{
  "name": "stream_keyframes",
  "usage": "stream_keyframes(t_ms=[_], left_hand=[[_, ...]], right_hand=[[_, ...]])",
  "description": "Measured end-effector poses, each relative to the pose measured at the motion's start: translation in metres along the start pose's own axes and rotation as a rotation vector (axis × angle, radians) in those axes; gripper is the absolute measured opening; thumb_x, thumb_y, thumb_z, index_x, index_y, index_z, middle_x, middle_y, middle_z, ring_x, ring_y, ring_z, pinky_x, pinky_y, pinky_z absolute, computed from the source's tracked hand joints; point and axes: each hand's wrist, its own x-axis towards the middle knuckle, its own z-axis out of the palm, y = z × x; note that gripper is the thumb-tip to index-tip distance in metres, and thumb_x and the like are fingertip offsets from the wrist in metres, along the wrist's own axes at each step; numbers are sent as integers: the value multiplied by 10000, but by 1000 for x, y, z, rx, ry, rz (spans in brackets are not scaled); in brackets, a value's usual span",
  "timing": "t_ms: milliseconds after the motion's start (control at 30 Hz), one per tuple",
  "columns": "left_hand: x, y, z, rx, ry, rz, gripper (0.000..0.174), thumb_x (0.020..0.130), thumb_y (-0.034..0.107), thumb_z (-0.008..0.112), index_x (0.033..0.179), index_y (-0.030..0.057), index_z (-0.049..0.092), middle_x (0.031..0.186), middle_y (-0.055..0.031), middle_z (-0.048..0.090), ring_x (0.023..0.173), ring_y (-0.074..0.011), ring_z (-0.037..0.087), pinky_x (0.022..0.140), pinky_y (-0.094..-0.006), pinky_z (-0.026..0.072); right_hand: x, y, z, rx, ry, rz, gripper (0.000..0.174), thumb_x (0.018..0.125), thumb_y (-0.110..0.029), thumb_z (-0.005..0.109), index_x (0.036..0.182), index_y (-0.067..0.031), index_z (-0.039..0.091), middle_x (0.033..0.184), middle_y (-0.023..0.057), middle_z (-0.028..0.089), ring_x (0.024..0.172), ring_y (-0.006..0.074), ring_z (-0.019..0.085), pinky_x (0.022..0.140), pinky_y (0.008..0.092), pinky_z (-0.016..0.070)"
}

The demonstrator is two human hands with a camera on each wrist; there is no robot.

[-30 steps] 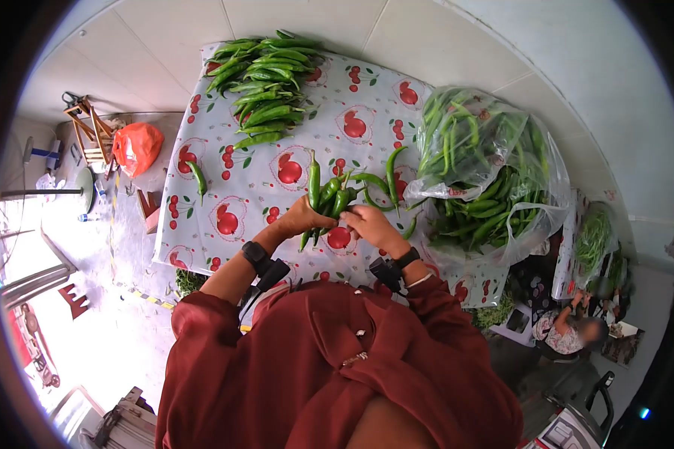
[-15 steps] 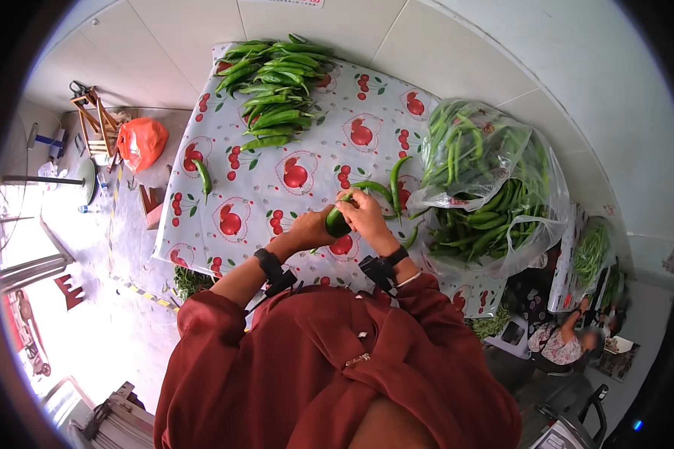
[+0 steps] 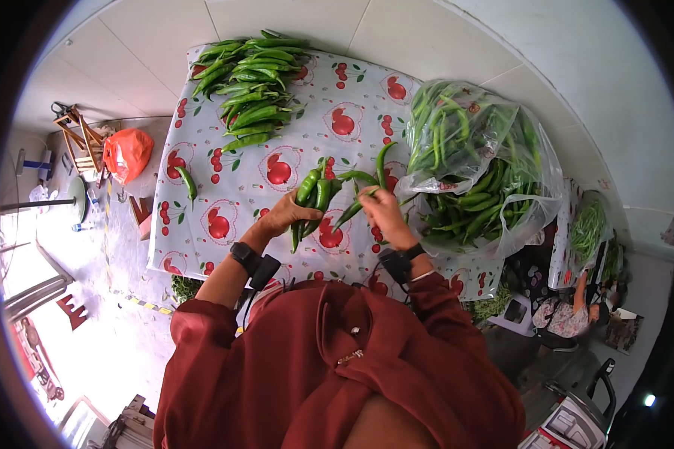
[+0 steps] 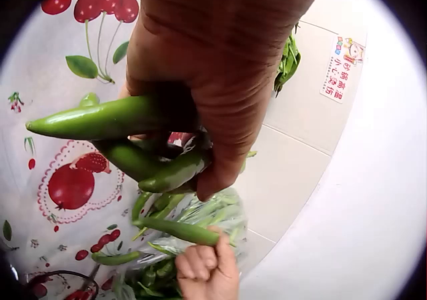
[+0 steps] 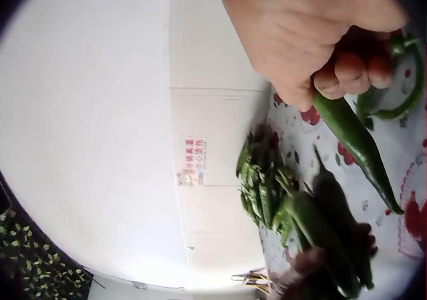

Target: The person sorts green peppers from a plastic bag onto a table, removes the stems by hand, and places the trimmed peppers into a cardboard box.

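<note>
Green and slanting, a pepper (image 3: 347, 215) pinched between the right hand's (image 3: 386, 217) thumb and fingers over the table's (image 3: 178, 251) near half points down-left, beside the bunch (image 3: 321, 197) the left hand (image 3: 283, 215) clasps, loose peppers (image 3: 383, 165) and clear bag (image 3: 530, 226) rightward, the hands parted since touching earlier.

Beyond the hands (image 3: 290, 217), a pale tiled wall (image 3: 292, 19) borders the desk (image 3: 243, 198); left of them, the floor (image 3: 127, 269) lies brightly lit.
</note>
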Motion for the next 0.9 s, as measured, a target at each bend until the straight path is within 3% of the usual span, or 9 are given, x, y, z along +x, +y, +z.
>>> stream_keyframes(t_ms=[300,467,733,900], left_hand=[[-5,3,12,-125,-10,69,462,666,86,734,1093,50,565,897,-8,592,801,-120,563,739,-257,467],[-9,1,19,-165,-33,89,489,674,123,728,1113,41,529,955,-30,582,875,-133,549,766,-271,456],[-14,0,15,-287,-90,99,477,692,107,708,1124,23,526,984,-72,610,897,-178,579,807,-301,467],[-18,-5,0,-423,-11,85,416,712,126,658,1088,1,532,923,-99,618,824,-186,604,747,-308,500]], right_hand=[[5,12,40,273,-120,27,164,915,-174,462,946,-19,506,616,1,465,466,72,448,422,213,373],[0,2,45,274,-130,25,171,927,-185,430,930,-24,489,631,6,460,477,85,459,443,222,386],[3,-1,52,305,-199,41,156,911,-185,436,929,-37,482,660,11,451,555,110,493,540,247,417],[4,-16,55,483,-254,76,136,882,-136,450,957,-38,506,677,4,441,590,116,497,573,251,426]])
